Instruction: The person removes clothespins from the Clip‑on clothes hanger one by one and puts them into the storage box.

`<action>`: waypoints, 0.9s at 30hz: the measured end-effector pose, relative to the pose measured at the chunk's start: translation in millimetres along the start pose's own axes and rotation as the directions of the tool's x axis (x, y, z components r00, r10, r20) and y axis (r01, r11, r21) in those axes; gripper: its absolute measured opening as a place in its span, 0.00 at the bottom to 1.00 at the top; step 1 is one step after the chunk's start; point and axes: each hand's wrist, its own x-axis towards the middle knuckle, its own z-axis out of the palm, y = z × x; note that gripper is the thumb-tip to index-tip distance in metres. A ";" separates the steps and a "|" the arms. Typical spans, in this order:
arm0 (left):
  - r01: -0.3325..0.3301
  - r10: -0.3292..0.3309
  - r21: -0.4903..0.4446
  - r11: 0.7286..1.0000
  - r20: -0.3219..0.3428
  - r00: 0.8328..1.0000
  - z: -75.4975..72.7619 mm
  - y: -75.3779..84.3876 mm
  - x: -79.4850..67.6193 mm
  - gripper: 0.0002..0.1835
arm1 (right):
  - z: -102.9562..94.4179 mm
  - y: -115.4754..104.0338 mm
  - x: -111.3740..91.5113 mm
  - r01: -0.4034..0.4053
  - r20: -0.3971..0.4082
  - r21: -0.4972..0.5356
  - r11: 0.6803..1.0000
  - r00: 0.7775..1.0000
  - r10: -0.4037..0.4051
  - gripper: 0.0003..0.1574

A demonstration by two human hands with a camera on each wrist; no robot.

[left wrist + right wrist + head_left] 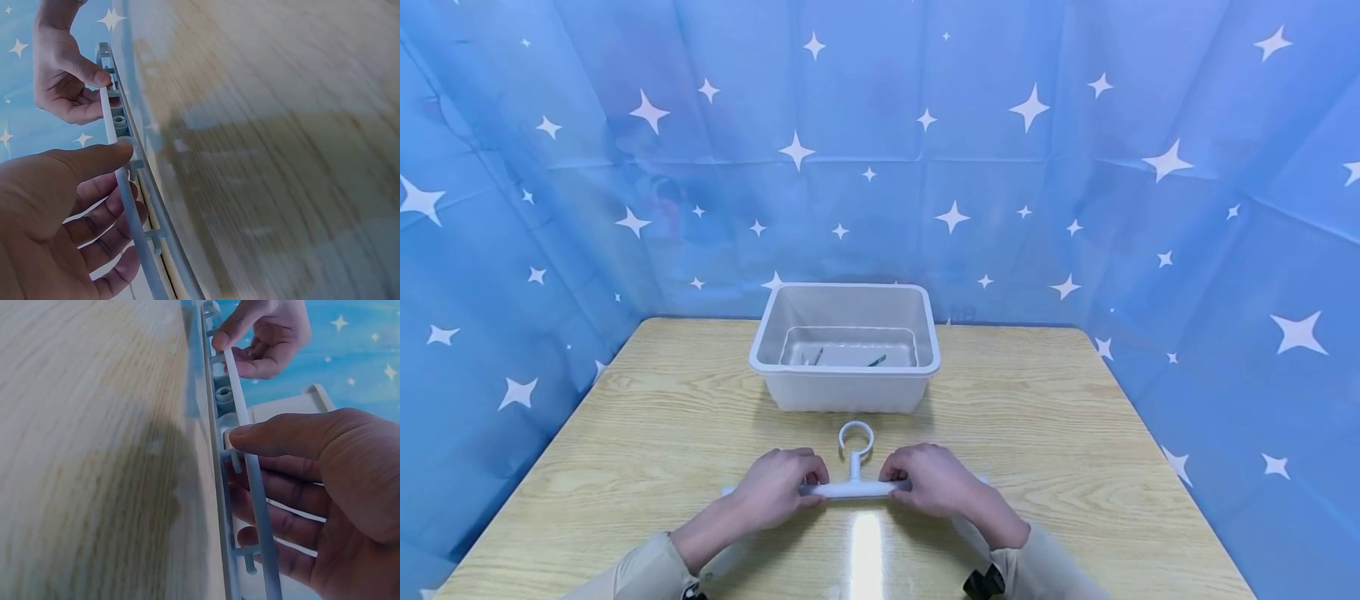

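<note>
A pale plastic clothes hanger [855, 490] with a round hook [868, 429] is held level near the table's front, its hook toward the back. My left hand [778, 487] grips its bar left of the middle, and my right hand [934, 482] pinches it on the other side. In the left wrist view the hanger's underside [142, 206] shows two long rails joined by short crosspieces, with the left thumb laid on the near rail. The right wrist view has the right thumb [250, 437] pressing the rail, fingers behind it.
A light grey plastic bin [850, 390] stands behind the hanger, with a few small thin items on its floor. The wood-grain table [1037, 400] reaches back to a blue star-patterned curtain [880, 192], which also hangs along both sides.
</note>
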 end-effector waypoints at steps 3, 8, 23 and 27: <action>-0.003 0.003 0.001 1.000 0.010 1.000 0.7 1.0 -1.7 0.10 | 1.5 -0.7 -1.0 0.001 0.013 -0.009 1.000 1.000 -0.001 0.09; 0.003 -0.003 0.002 1.000 0.032 0.999 0.6 2.1 -2.7 0.10 | 5.7 0.2 -1.4 -0.002 0.036 -0.013 1.000 0.999 0.003 0.09; -0.018 0.018 0.006 1.000 0.001 1.000 -4.2 2.4 -3.6 0.13 | -2.5 2.6 -3.8 -0.051 0.067 0.074 0.996 0.997 0.046 0.12; -0.032 0.033 0.019 0.999 -0.047 0.998 -15.0 3.2 -2.6 0.11 | -12.8 5.7 -5.8 -0.047 0.036 0.068 0.997 0.998 0.045 0.12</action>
